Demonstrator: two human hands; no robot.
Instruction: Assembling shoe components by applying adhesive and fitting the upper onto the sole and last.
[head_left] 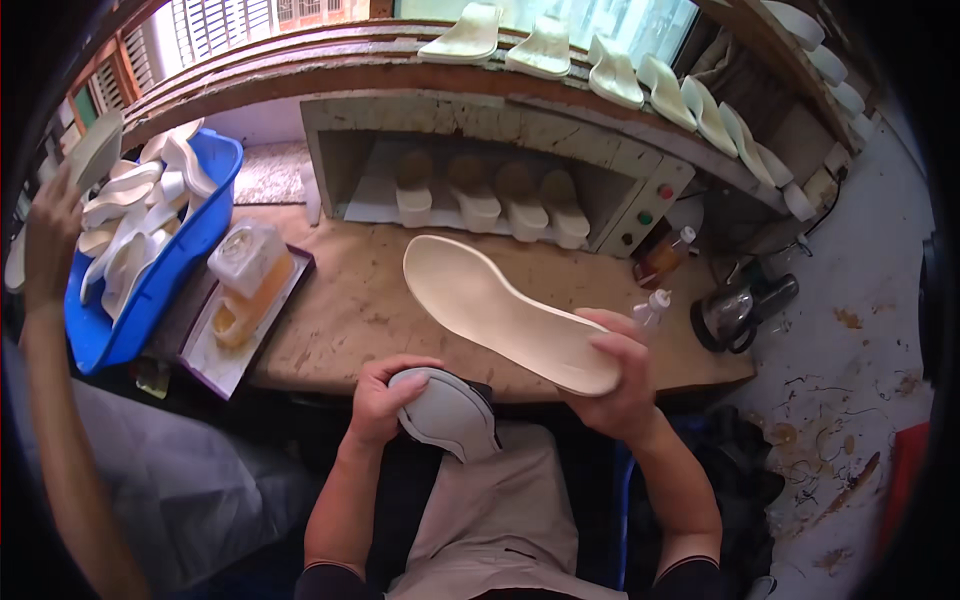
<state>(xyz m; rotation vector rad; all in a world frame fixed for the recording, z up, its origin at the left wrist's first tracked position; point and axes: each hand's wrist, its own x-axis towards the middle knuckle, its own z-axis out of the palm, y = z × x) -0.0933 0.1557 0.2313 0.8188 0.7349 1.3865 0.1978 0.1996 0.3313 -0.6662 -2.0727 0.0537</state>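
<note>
My right hand (622,372) grips a cream shoe sole (500,305) by its narrower end, with the broad end raised toward the upper left over the bench. Low over my lap, my left hand (385,400) is closed around a grey shoe piece (445,408) with a rounded front edge and a dark side. The two pieces are apart. Part of the grey piece's underside is hidden.
Behind the brown bench top (340,330) stands an oven-like box (480,125) holding several soles. More soles (540,50) line the shelf above. At left, a co-worker's hand (55,225) holds a sole over a blue basin (215,170). Bottles (665,255) and a metal kettle (725,315) stand right.
</note>
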